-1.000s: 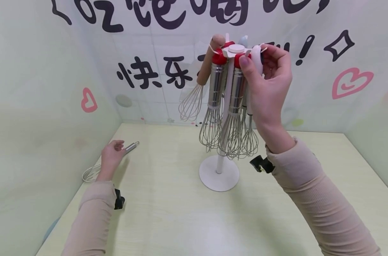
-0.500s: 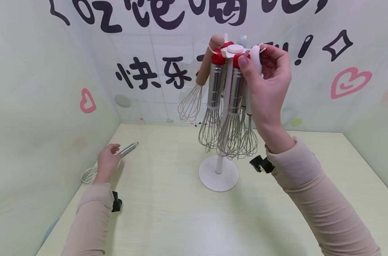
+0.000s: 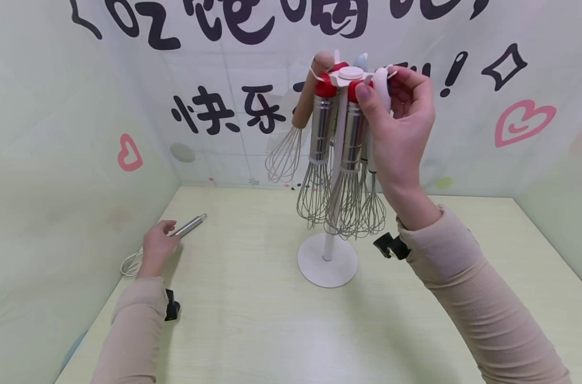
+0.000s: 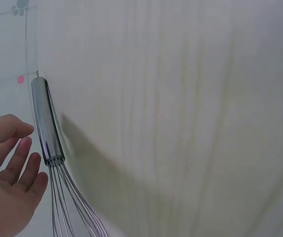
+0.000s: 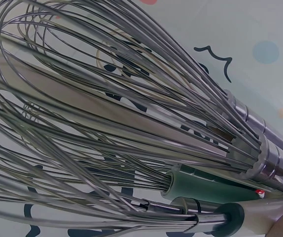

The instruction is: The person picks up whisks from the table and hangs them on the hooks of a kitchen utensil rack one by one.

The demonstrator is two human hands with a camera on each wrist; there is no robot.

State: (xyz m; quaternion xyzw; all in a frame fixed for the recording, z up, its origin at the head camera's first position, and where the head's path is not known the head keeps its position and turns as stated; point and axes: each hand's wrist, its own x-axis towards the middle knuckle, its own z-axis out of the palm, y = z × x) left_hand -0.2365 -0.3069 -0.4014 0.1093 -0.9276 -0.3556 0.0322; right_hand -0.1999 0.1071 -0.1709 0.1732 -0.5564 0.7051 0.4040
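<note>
A steel whisk [image 3: 190, 225] lies at the table's left edge, its wires partly behind my left wrist. My left hand [image 3: 158, 246] hovers at this whisk; in the left wrist view its loosely bent fingers [image 4: 33, 170] are beside the steel handle [image 4: 47, 118], with a gap between. Several whisks hang from a white stand [image 3: 327, 266]: one wooden-handled [image 3: 306, 101], two steel-handled [image 3: 322, 128] with red tops, others behind. At the top right of the stand, my right hand [image 3: 403, 130] holds the white-handled whisk [image 3: 381, 88] near its hook, thumb by a red top.
The pale wooden table [image 3: 252, 320] has printed wall sheets [image 3: 214, 154] behind it and on both sides. In the right wrist view, hanging wires fill the left, and a green handle [image 5: 210, 186] shows behind the white handle [image 5: 260, 217].
My left hand has shifted down and left along the steel whisk, baring more of its handle. The right hand keeps its place at the stand. The view has shifted slightly.
</note>
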